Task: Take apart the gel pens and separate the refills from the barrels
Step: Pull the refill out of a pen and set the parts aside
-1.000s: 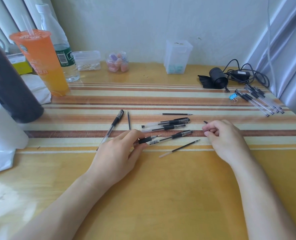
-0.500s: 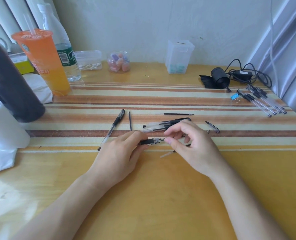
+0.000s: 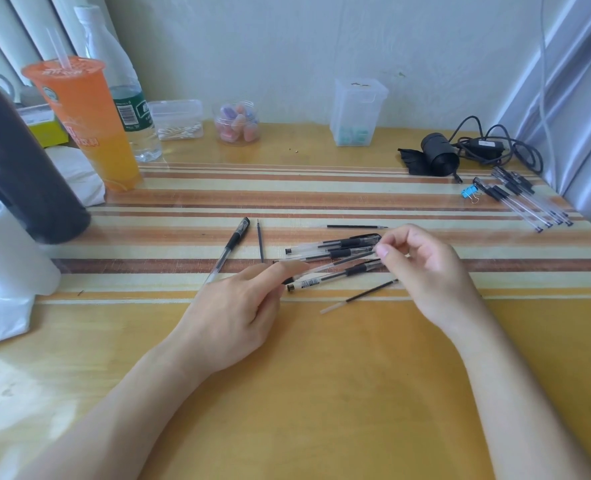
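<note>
My left hand (image 3: 238, 317) grips the black grip end of a gel pen (image 3: 288, 280) between thumb and fingers. My right hand (image 3: 425, 271) pinches the far end of that pen's thin refill (image 3: 339, 264), which stretches between the two hands. Under them lies a small pile of clear gel pens (image 3: 335, 244), one with a barcode label (image 3: 325, 279). Loose refills lie at the front (image 3: 359, 296), behind the pile (image 3: 356, 226) and to the left (image 3: 260, 240). One whole pen (image 3: 231, 245) lies left of that.
Several clear barrels (image 3: 526, 200) and a blue binder clip (image 3: 469, 192) lie at the right edge, near a black cable bundle (image 3: 439, 157). An orange drink cup (image 3: 89, 126), a bottle (image 3: 127, 98), a dark flask (image 3: 17, 168) and small jars (image 3: 238, 123) stand at the back left.
My right hand came from the right to the pen in my left hand, took hold of the refill's end, and has drawn it out up and to the right.
</note>
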